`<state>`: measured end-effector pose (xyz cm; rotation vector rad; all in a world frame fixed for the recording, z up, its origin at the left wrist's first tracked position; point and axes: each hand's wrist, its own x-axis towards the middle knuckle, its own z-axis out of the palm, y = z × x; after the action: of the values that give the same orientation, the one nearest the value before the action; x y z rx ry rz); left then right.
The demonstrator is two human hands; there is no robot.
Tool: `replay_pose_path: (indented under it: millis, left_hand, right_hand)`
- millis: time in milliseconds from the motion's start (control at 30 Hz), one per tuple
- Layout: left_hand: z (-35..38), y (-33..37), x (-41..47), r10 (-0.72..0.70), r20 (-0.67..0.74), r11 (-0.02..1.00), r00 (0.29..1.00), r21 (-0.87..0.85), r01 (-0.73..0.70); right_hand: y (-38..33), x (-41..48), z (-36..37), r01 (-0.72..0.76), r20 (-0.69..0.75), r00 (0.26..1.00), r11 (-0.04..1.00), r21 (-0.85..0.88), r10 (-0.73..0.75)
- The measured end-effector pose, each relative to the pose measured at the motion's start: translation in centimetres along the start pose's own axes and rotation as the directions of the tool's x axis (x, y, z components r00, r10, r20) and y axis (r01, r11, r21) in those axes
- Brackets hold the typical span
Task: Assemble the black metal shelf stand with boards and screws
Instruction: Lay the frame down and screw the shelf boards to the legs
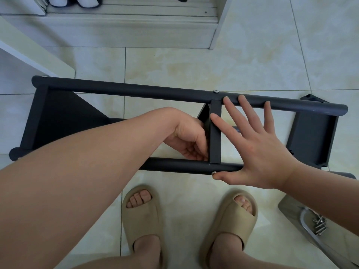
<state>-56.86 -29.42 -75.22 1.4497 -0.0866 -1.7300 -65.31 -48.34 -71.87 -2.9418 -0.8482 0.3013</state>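
The black shelf stand [136,90] lies on its side on the tiled floor [194,65] before my feet. My left hand [186,138] curls round the middle board [215,133]. My right hand [258,148] is spread flat, fingers on the far tube, thumb beside a screw [213,173]. Loose screws [320,226] lie at my right.

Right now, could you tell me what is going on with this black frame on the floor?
A person stands over the black metal shelf stand, which lies on the tiled floor. Their left hand grips the middle crosspiece between the two long tubes. The right hand is spread open, fingers on the far tube and thumb beside a screw in the near tube. Spare screws lie piled at lower right.
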Motion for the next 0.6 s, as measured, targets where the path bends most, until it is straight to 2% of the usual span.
replay_pose_path:
  millis: [467, 600]
  left_hand:
    - [-0.04, -0.24, -0.26, 0.012, 0.033, 0.999, 0.999, -0.036, -0.011]
    - [-0.53, 0.17, -0.60, -0.056, 0.066, 0.991, 0.996, 0.125, 0.047]
  right_hand:
    - [0.03, -0.02, -0.07, -0.001, -0.001, 1.000, 1.000, -0.002, 0.001]
    - [0.10, 0.05, 0.01, 0.002, -0.008, 1.000, 1.000, -0.002, -0.002]
